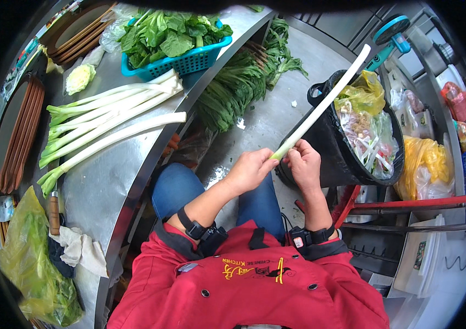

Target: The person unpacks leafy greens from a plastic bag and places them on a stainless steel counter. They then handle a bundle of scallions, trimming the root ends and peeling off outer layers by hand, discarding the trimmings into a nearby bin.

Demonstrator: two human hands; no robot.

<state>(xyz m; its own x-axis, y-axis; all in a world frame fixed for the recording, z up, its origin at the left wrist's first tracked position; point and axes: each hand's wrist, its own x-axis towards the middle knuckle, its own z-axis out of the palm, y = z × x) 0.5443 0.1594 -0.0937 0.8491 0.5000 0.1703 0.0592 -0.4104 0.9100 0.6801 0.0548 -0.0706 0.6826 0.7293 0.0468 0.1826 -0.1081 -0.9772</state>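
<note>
A long white leek or large green onion stalk (323,105) slants up and away to the right, beside a black waste bin. My left hand (251,170) grips its pale green lower end. Fingers and thumb of my right hand (303,162) pinch at the stalk just above that end. On the steel counter (105,197) at the left lie several similar stalks (109,109), trimmed, with one more (122,142) a little apart. The black bin (340,135), lined with a bag, holds peelings and a yellow plastic bag (362,92).
Leafy greens fill a turquoise basket (171,66) on the counter. A wooden-handled knife (54,216), a cloth (81,251) and bagged greens (37,271) lie at the lower left. Bundled greens (233,90) sit low beside the counter. A red bar (418,203) crosses at the right.
</note>
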